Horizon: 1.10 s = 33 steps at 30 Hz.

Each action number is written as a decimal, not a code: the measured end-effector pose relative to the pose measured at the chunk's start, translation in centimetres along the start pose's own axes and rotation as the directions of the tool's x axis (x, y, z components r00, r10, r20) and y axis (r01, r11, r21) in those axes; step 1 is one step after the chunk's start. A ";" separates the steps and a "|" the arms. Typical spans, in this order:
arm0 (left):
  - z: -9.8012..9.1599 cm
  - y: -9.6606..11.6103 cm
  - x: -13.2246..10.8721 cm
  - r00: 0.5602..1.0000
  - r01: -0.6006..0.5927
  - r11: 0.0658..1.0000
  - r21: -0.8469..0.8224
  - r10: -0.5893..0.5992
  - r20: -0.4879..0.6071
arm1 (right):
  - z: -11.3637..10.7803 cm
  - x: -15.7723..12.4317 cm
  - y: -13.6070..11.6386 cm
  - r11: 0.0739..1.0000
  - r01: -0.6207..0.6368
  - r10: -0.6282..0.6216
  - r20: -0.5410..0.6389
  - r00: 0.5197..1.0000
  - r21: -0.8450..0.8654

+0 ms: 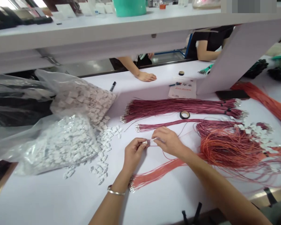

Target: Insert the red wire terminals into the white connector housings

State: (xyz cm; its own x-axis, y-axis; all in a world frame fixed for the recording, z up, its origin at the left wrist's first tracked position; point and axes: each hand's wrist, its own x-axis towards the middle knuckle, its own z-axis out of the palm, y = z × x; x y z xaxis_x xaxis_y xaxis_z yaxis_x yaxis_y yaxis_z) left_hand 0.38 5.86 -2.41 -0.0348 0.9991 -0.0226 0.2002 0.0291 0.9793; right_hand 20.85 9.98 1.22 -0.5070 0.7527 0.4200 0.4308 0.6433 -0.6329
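Observation:
My left hand point(133, 153) is closed, pinching a small white connector housing point(145, 142) between thumb and fingers. Close by on the right, my right hand point(167, 141) is closed too, with a small white piece point(155, 139) at its fingertips; I cannot make out exactly what that is. A thin reddish wire point(152, 146) runs between the hands. Beneath my right forearm lies a flat bundle of orange wires point(154, 176) with metal terminals at its left end. Just beyond my fingers is a thin bundle of maroon wires point(159, 124).
Left, plastic bags of white housings point(63, 143) and pinkish housings point(84, 103) spill loose pieces point(104, 156). Beyond are a thick maroon wire bundle point(178, 106) and a tape roll point(184, 115). Joined wires point(229, 147) pile up right. A shelf point(131, 31) crosses above; another person's hand point(147, 76) rests opposite.

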 end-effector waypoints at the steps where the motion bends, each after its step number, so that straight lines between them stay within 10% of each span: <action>1: 0.0 0.0 0.0 1.000 0.005 1.000 -0.002 -0.005 0.003 | 0.6 0.2 0.2 1.000 0.016 -0.016 -0.017 1.000 -0.016; 10: -0.5 0.6 -0.3 0.999 0.033 0.998 0.044 -0.034 0.018 | 2.6 -1.9 -0.5 0.982 0.017 -0.009 0.042 0.999 -0.190; 23: -0.9 1.4 -1.0 0.992 -0.093 0.985 -0.147 0.104 0.068 | -4.3 -0.6 -0.5 0.707 -0.347 0.509 -0.102 0.855 0.616; 28: -1.5 1.7 -0.6 0.971 -0.006 0.939 -0.344 0.088 0.224 | -1.8 0.0 -0.8 0.871 -0.284 0.347 -0.092 0.933 0.401; 33: -1.8 1.8 0.0 0.989 0.020 0.904 -0.426 0.045 0.142 | -1.8 -0.7 0.0 0.967 -0.239 0.248 0.103 0.963 -0.091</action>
State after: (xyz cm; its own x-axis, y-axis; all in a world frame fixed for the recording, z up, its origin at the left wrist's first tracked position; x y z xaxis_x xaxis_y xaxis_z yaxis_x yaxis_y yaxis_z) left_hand -1.06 5.84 -0.33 0.1132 0.9936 -0.0067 -0.2373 0.0335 0.9709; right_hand 22.52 9.70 2.09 -0.4585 0.8702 0.1805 0.6059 0.4546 -0.6529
